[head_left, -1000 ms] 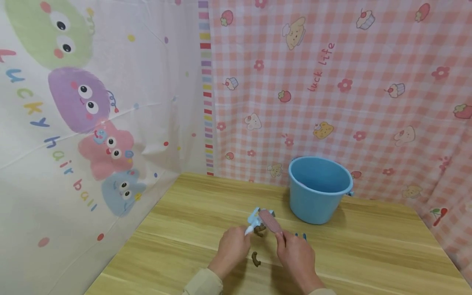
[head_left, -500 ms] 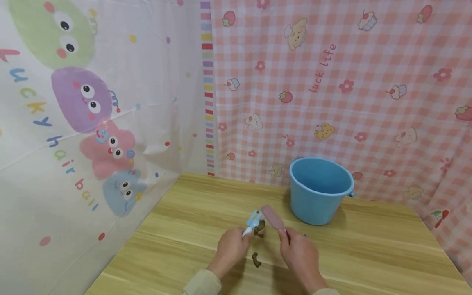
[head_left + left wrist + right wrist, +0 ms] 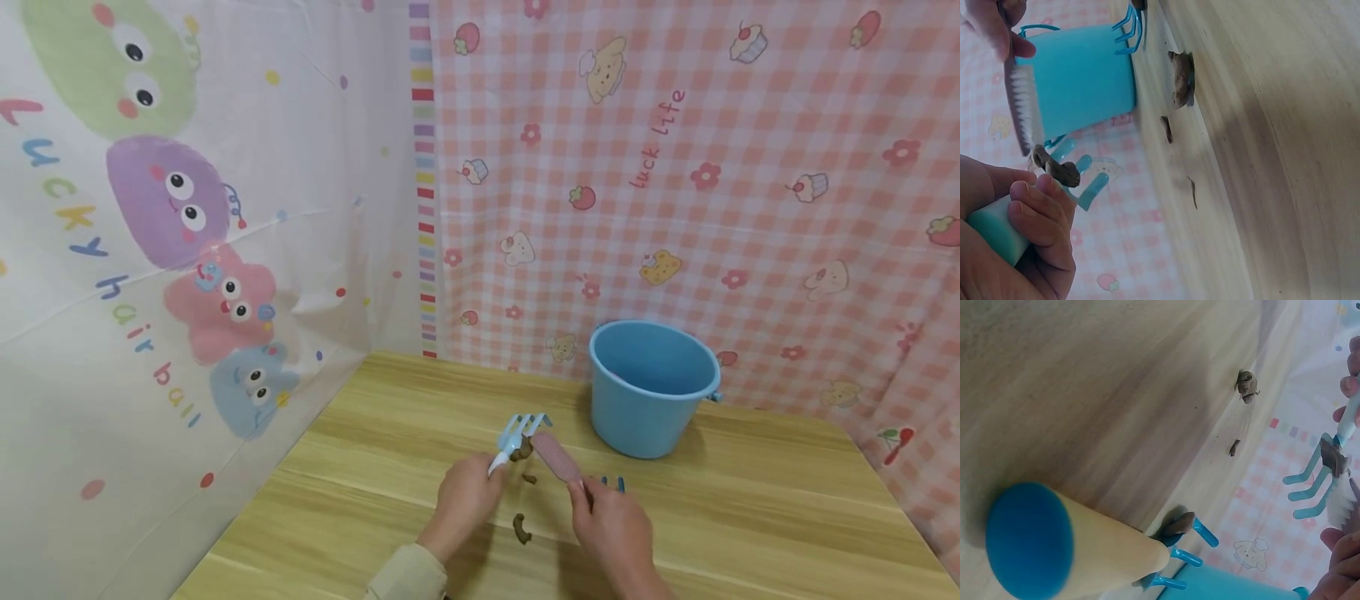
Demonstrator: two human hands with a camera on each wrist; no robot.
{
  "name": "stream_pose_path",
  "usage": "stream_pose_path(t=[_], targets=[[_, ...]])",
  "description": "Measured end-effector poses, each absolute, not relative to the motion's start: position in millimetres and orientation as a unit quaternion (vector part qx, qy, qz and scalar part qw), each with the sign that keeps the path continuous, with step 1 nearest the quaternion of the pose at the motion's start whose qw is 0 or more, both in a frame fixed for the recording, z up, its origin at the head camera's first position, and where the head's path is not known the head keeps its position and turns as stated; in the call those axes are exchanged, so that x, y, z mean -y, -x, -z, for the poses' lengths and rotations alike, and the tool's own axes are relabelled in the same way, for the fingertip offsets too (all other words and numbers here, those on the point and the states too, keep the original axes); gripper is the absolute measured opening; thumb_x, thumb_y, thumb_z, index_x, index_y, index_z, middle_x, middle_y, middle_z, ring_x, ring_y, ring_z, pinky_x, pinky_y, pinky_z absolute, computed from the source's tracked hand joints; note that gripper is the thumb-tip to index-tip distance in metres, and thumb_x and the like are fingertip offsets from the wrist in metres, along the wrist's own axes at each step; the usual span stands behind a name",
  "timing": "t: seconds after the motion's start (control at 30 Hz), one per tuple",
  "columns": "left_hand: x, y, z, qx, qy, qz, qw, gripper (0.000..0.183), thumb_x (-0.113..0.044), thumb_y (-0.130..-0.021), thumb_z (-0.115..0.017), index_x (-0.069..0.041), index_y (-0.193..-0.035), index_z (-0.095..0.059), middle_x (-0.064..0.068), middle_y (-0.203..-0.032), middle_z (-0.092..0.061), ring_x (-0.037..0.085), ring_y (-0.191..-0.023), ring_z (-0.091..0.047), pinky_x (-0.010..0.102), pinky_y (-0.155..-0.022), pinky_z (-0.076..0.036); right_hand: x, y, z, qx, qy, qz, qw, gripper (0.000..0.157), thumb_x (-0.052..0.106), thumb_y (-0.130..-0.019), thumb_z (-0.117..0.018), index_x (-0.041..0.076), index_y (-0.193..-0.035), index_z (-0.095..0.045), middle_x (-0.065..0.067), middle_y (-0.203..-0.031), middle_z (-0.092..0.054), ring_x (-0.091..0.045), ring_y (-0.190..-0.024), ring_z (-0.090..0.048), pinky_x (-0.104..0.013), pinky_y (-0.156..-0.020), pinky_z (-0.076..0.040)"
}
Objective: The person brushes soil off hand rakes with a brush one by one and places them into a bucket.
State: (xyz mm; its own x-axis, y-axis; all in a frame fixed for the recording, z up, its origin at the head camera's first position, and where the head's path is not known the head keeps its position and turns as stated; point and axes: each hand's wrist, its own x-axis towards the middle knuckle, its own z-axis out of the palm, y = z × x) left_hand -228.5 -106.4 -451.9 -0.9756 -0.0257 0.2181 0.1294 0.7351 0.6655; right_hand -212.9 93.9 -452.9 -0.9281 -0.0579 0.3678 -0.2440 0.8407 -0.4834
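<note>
My left hand (image 3: pixel 467 493) grips the handle of a light-blue hand rake (image 3: pixel 510 439), raised off the table with its tines pointing away. A knobbly brown lump (image 3: pixel 1057 169) sits on the rake's head. My right hand (image 3: pixel 617 525) holds a pink-backed brush (image 3: pixel 557 457) by its handle; its white bristles (image 3: pixel 1027 103) face the lump and seem to touch it in the right wrist view. Below on the table lie a curved brown piece (image 3: pixel 521 529) and a smaller brown bit (image 3: pixel 529 479).
A light-blue bucket (image 3: pixel 637 417) stands at the back right against the pink checked cloth (image 3: pixel 660 225). Under my right hand lies a second rake with a cream handle (image 3: pixel 1110 544) and blue tines, a brown piece (image 3: pixel 1179 524) beside its head. Thin brown scraps (image 3: pixel 1193 192) lie nearby.
The rake has turned, its tines now spread forward, and the brown lump has come up onto its head. The small brown bit now lies apart on the table. The brush stays close alongside.
</note>
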Motion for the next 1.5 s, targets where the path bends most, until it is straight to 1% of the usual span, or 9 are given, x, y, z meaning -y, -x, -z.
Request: stream_pose_path(t=[0.1,0.23,0.53,0.73,0.83,1.0,1.17,1.37,1.5], targets=[[105,228,452,0.926,0.033,0.360,0.110,0.022,-0.015,-0.097,-0.059,-0.010,-0.075,-0.060,-0.003,-0.056,-0.043,0.011,-0.047,-0.039,0.028,-0.041,-0.032,-92,213,454,0.942,-0.081,-0.273,0.179,0.021,0.024,-0.097,-0.063,0.009,-0.085,-0.072,0.007,-0.055,-0.048,-0.011,-0.050,-0.042,-0.032,-0.044,-0.035],[104,229,453,0.918,0.048,0.381,0.099,0.023,-0.013,-0.097,-0.058,-0.010,-0.075,-0.062,-0.004,-0.054,-0.042,0.010,-0.046,-0.037,0.025,-0.041,-0.031,-91,213,454,0.941,-0.079,-0.275,0.179,0.023,0.024,-0.097,-0.063,0.012,-0.079,-0.068,0.007,-0.054,-0.046,-0.012,-0.050,-0.041,-0.032,-0.044,-0.034],[104,231,455,0.899,0.063,0.427,0.077,0.026,-0.013,-0.098,-0.055,-0.009,-0.073,-0.061,-0.005,-0.053,-0.041,0.007,-0.044,-0.036,0.021,-0.040,-0.029,-90,214,454,0.942,-0.079,-0.271,0.182,0.021,0.022,-0.097,-0.064,0.007,-0.085,-0.071,0.005,-0.056,-0.049,-0.013,-0.051,-0.043,-0.034,-0.045,-0.036],[106,231,459,0.883,0.036,0.465,0.056,0.022,-0.015,-0.099,-0.054,0.000,-0.087,-0.067,-0.003,-0.056,-0.045,0.009,-0.045,-0.040,0.023,-0.040,-0.033,-88,217,452,0.947,-0.069,-0.271,0.157,0.021,0.023,-0.098,-0.062,0.007,-0.087,-0.071,0.004,-0.058,-0.049,-0.013,-0.052,-0.043,-0.033,-0.046,-0.036],[107,232,459,0.887,0.027,0.456,0.066,0.022,-0.016,-0.098,-0.055,-0.003,-0.084,-0.066,-0.003,-0.056,-0.046,0.009,-0.045,-0.040,0.024,-0.040,-0.033,-89,217,452,0.942,-0.071,-0.271,0.183,0.020,0.024,-0.098,-0.063,0.007,-0.091,-0.072,0.002,-0.062,-0.057,-0.016,-0.055,-0.052,-0.036,-0.047,-0.041],[106,231,455,0.906,0.029,0.409,0.104,0.024,-0.015,-0.097,-0.057,-0.009,-0.074,-0.059,-0.004,-0.056,-0.043,0.010,-0.046,-0.038,0.025,-0.041,-0.032,-88,214,451,0.932,-0.079,-0.271,0.227,0.018,0.024,-0.096,-0.065,0.010,-0.087,-0.070,0.000,-0.066,-0.061,-0.023,-0.058,-0.060,-0.042,-0.048,-0.043],[106,230,452,0.905,0.026,0.409,0.117,0.023,-0.013,-0.098,-0.057,-0.007,-0.076,-0.060,-0.004,-0.056,-0.042,0.008,-0.046,-0.036,0.022,-0.040,-0.030,-89,208,452,0.939,-0.075,-0.269,0.200,0.018,0.023,-0.096,-0.065,0.010,-0.085,-0.070,0.001,-0.063,-0.057,-0.020,-0.057,-0.057,-0.040,-0.046,-0.042],[106,230,449,0.904,0.030,0.411,0.118,0.024,-0.013,-0.100,-0.056,-0.007,-0.076,-0.058,-0.004,-0.056,-0.041,0.008,-0.045,-0.036,0.020,-0.039,-0.029,-86,207,452,0.944,-0.073,-0.275,0.167,0.020,0.024,-0.096,-0.064,0.007,-0.096,-0.075,0.003,-0.066,-0.061,-0.015,-0.060,-0.056,-0.038,-0.049,-0.044],[105,228,448,0.903,0.033,0.413,0.111,0.025,-0.013,-0.101,-0.054,-0.007,-0.076,-0.056,-0.004,-0.055,-0.041,0.007,-0.044,-0.035,0.018,-0.038,-0.027,-84,208,451,0.945,-0.069,-0.280,0.151,0.023,0.024,-0.097,-0.063,0.005,-0.100,-0.075,0.004,-0.063,-0.058,-0.012,-0.056,-0.049,-0.035,-0.049,-0.042]])
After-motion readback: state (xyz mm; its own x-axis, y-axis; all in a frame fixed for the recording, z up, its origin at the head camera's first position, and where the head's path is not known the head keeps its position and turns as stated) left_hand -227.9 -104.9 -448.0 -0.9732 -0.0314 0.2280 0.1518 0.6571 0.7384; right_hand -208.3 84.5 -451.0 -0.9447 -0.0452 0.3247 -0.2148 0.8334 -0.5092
